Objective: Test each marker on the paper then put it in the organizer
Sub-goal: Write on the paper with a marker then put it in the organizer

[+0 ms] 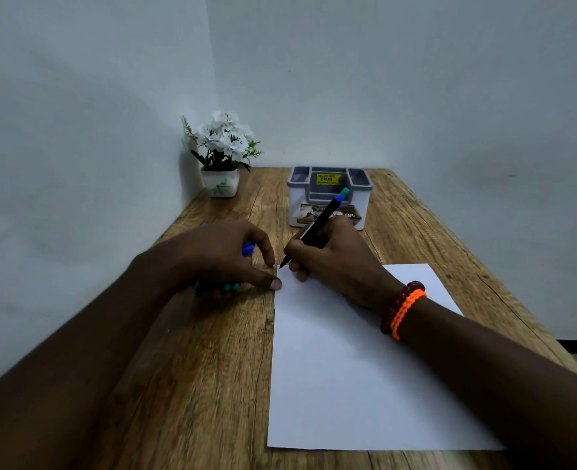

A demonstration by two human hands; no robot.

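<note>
My right hand (334,256) grips a black marker (317,227), fingers curled round the barrel low down, near the writing end. The marker tilts away from me, its teal and blue tail end up in front of the organizer (329,198), its dark tip just at the far left corner of the paper (358,368). I cannot tell whether the tip touches the sheet. No mark shows on the paper around it.

My left hand (219,256) rests on the table (195,368) just left of that corner, the thumb laid flat with its tip at the paper's edge, the other fingers bent over a small bunch of markers (217,287). Teal ends stick out under my palm on the near side and a blue piece (248,248) shows between the fingers on the far side. How firmly those fingers hold them I cannot tell.

The paper lies flat on the right half of the table, its near edge close to me. The organizer, grey and white with a yellow price sticker, stands beyond my hands at the far edge by the wall. A small white pot of white flowers (224,147) stands in the far left corner. Two bead bracelets (403,308), dark red and orange, sit on my right wrist.
</note>
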